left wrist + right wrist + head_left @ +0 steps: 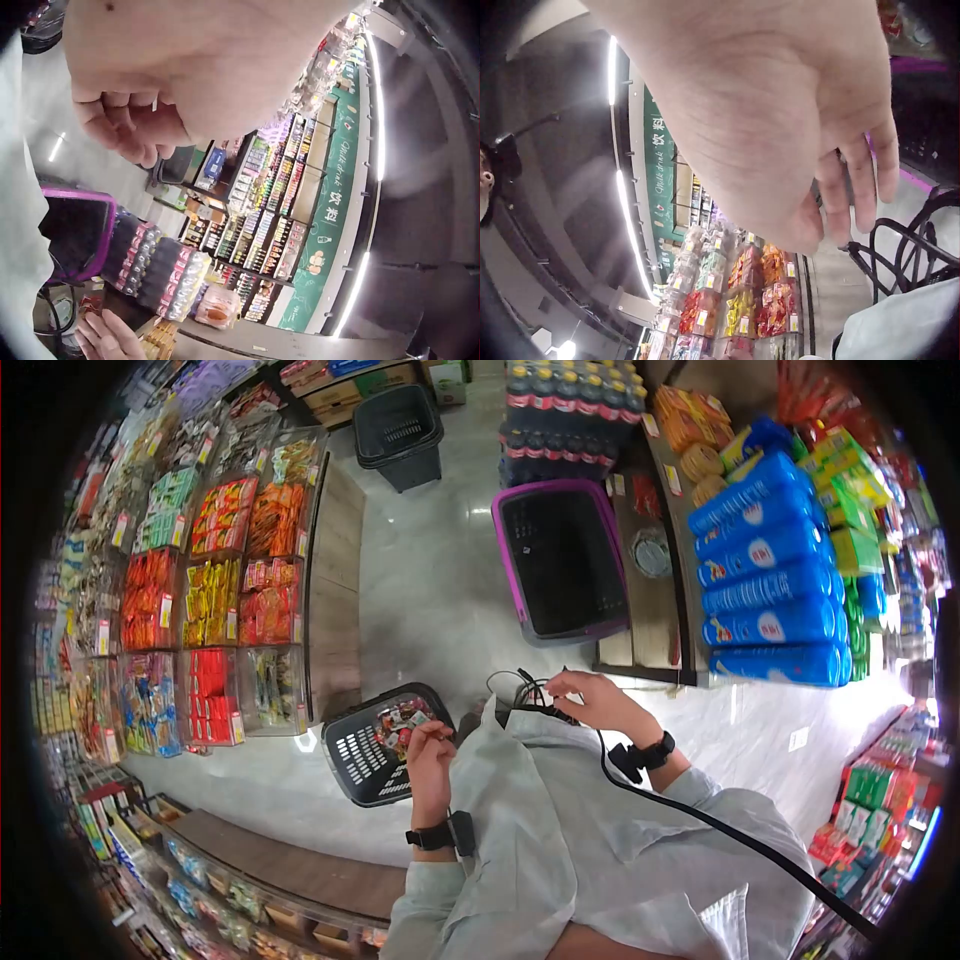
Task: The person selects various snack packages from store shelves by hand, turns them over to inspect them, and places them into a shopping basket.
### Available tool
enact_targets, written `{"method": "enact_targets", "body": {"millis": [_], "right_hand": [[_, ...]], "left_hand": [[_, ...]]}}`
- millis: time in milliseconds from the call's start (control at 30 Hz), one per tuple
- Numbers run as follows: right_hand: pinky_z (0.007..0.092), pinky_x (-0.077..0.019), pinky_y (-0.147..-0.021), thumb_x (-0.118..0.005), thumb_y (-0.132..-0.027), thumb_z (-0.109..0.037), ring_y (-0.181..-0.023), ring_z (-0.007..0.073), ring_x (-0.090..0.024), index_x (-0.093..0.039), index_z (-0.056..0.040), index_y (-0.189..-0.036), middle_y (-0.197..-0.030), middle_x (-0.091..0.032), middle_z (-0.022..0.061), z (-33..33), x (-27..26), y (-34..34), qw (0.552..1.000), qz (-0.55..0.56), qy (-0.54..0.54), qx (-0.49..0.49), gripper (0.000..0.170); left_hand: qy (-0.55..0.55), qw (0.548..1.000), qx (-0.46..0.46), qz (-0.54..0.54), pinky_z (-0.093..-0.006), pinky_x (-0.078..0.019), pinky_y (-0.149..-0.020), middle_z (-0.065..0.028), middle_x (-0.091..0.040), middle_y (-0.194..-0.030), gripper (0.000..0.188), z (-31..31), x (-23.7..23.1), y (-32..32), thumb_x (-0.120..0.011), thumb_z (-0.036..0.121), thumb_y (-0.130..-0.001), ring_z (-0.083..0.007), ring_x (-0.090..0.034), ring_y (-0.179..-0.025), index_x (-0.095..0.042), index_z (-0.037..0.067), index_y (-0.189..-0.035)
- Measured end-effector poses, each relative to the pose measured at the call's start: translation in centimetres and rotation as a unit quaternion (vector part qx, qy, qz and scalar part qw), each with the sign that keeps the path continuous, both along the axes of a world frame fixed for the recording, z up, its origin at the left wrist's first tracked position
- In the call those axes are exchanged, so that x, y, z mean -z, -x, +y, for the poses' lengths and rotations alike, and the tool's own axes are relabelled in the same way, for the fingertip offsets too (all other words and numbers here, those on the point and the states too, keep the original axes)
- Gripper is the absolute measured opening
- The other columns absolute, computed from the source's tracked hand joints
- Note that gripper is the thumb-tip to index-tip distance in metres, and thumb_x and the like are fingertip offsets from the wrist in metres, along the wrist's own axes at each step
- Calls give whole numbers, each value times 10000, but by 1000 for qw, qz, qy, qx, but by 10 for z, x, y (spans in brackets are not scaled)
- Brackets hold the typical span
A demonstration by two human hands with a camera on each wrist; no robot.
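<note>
My left hand (430, 768) hangs before my body with loosely curled fingers and holds nothing. In the head view it overlaps the right rim of a dark grey shopping basket (365, 760), which has a pile of small wrapped packets (402, 722) inside. In the left wrist view, the fingers of my left hand (135, 124) bend in toward the palm. My right hand (603, 703) is in front of my waist, close to black cables (528, 688). Its fingers look relaxed and slightly spread in the right wrist view, and nothing is between them.
A black bin-like basket with a purple rim (503, 560) stands ahead, beside stacked dark bottles (560, 405). Farther off stands a dark basket stack (400, 445). Candy bins (222, 515) line the left; blue packs (765, 595) lie on the right shelf. A black strap (720, 825) crosses my shirt.
</note>
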State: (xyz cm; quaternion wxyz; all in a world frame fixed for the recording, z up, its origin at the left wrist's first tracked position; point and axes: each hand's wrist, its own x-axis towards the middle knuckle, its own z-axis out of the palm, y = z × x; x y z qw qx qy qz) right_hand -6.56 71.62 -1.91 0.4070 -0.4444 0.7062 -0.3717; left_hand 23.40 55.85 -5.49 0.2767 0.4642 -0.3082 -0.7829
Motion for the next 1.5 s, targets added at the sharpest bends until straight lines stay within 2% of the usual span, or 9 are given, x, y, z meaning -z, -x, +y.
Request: {"method": "enact_targets", "body": {"millis": [267,367,533,667,767,867,1000,1167,1500], "right_hand": [[379,-575,-1000,-689,-1000,-125,-1096,255,-749,-679,-21,-1279,-1196,-756,129,-107,11,32,997,4,-52,-57,298],[377,-569,-1012,-688,-1002,-117,-1107,258,-742,-673,-23,-1304,-1204,-753,122,-170,0,39,997,13,-42,-65,317],[365,-566,-1007,-670,-1016,-98,-1099,209,-735,-667,-6,-1304,-1151,-763,125,-271,-21,52,996,-30,-47,-75,302],[344,-557,-996,-675,-1011,-80,-1113,197,-723,-668,-6,-1298,-1163,-757,116,-347,-28,59,993,23,-61,-94,296],[348,-557,-1000,-685,-1000,-79,-1126,197,-718,-665,-10,-1305,-1178,-754,121,-389,-31,68,990,-86,-60,-95,313],[367,-573,-962,-715,-986,-118,-1106,245,-733,-664,-14,-1307,-1217,-754,139,-425,-23,81,988,39,-51,-139,342],[402,-571,-971,-732,-971,-144,-1123,292,-729,-660,-24,-1324,-1241,-739,171,-482,-2,118,981,-43,-129,-136,380],[429,-568,-962,-731,-965,-203,-1124,327,-722,-661,-27,-1320,-1235,-734,178,-574,23,178,979,17,-75,-190,402],[415,-554,-1004,-721,-967,-178,-1157,317,-715,-661,-17,-1315,-1242,-734,180,-738,24,252,960,53,-49,-271,388]], "left_hand": [[-43,995,-57,67,-247,-463,-770,-62,-630,-1053,289,-82,26,9,-520,-65,-915,-119,-564,-844,-622,19,-1172],[-29,997,-69,34,-284,-499,-823,-51,-620,-1048,288,-136,29,12,-494,-99,-921,-149,-597,-887,-614,19,-1155],[-7,996,-89,-15,-262,-500,-800,-34,-607,-1046,331,-230,6,21,-519,-82,-908,-143,-605,-900,-594,47,-1204],[19,997,-81,-6,-258,-491,-806,-28,-589,-1057,363,-293,7,30,-498,-100,-892,-134,-591,-896,-588,60,-1206],[10,997,-81,6,-255,-482,-801,-32,-591,-1053,352,-327,3,37,-495,-95,-893,-129,-584,-892,-587,58,-1197],[-45,993,-111,-9,-253,-473,-777,-35,-599,-1032,309,-352,13,48,-514,-69,-914,-123,-578,-861,-587,53,-1189],[-46,988,-137,-49,-253,-486,-771,-37,-653,-1024,230,-387,26,63,-570,22,-961,-109,-596,-829,-610,32,-1187],[-46,968,-232,-90,-273,-497,-767,-27,-644,-981,172,-446,6,95,-590,53,-1001,-114,-596,-827,-610,54,-1171],[-36,961,-253,-108,-285,-526,-795,-42,-649,-963,110,-551,-35,171,-585,84,-1046,-137,-624,-833,-624,57,-1145]]}}
